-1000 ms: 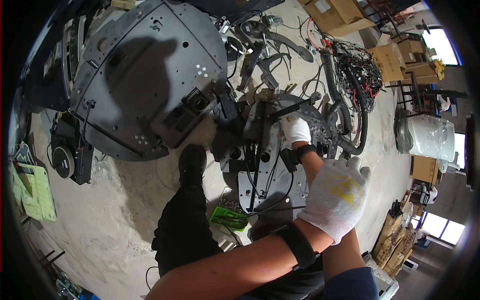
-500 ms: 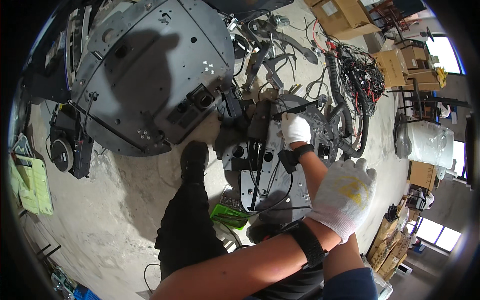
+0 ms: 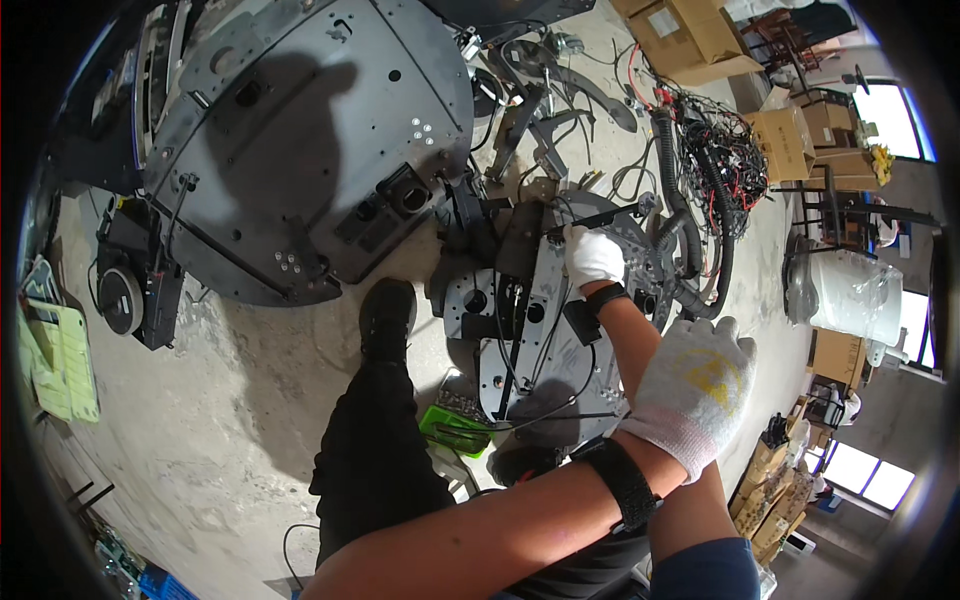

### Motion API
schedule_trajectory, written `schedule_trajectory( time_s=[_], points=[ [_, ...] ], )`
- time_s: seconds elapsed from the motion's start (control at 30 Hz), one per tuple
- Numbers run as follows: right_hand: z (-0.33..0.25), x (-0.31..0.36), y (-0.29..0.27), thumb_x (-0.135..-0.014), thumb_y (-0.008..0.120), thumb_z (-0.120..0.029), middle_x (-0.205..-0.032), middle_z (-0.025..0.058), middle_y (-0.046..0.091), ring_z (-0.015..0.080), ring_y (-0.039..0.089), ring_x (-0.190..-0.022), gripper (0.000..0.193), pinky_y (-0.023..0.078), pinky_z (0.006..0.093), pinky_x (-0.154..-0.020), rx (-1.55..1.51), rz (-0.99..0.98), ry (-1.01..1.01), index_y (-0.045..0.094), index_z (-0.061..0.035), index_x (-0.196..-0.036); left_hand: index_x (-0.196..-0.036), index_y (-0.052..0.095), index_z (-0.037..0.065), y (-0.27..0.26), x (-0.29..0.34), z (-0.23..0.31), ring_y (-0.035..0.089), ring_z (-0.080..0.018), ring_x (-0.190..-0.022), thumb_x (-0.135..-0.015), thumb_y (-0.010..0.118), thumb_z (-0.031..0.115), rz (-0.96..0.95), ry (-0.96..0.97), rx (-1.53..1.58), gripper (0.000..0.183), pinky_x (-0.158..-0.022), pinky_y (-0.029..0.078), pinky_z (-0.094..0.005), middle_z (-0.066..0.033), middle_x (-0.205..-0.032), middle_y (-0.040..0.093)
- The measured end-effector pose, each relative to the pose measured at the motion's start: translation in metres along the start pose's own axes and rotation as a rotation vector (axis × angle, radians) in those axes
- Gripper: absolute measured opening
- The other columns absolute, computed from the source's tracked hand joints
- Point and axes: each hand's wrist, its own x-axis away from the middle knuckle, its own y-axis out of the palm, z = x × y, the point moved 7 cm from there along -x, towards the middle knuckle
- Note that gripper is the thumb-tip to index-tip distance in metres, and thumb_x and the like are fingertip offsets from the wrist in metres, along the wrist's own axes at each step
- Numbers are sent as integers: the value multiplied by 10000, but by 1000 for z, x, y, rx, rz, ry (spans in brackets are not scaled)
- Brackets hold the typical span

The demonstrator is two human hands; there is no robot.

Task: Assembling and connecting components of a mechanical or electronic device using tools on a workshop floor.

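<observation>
Head view, concrete floor strewn with parts, right hand gripping cable, left hand raised, fingers loose.

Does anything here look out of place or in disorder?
Yes. A tangle of loose cables lies in a heap on the concrete floor, beside the round metal plate that the right hand touches. Bent metal brackets lie scattered nearby.
</observation>
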Motion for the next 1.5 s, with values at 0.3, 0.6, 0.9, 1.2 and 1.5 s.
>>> schedule_trajectory(
  time_s=[0.3,0.6,0.9,1.2,1.5],
  points=[
    [14,-2,25,-996,444,-347,-768,174,684,316,694,-703,421,525,420,-624,-728,-88,393,660,-15,-851,-1052,655,64,8,-3,0,613,-273,-1027,-898,551,178,-75,-43,24,218,-868,465,-402,-133,-1079,650],
    [10,7,51,-1041,400,-344,-815,127,715,157,537,-499,488,411,254,-446,-1860,-313,583,686,49,-997,-1041,643,71,6,-4,0,612,-269,-1019,-891,550,156,-99,-22,71,196,-869,471,-409,-132,-1072,640],
    [28,-6,31,-1011,392,-367,-907,285,709,315,739,-820,561,567,375,-679,-1013,-310,439,637,136,-960,-1056,635,74,12,-3,0,612,-268,-1021,-882,559,152,-69,-13,62,205,-874,472,-401,-119,-1104,637],
    [71,-62,123,-995,426,-245,-887,268,711,340,706,-629,362,520,341,-472,-1118,-197,435,574,86,-987,-1057,642,60,6,-3,0,621,-267,-993,-884,557,157,-43,-2,79,216,-858,472,-398,-141,-1105,641],
    [33,-5,28,-1012,435,-298,-817,216,721,296,727,-671,450,589,350,-580,-730,-185,398,635,105,-986,-1055,641,44,-5,-3,2,625,-267,-974,-915,528,143,-55,7,76,205,-830,488,-406,-133,-1010,657]
  ],
)
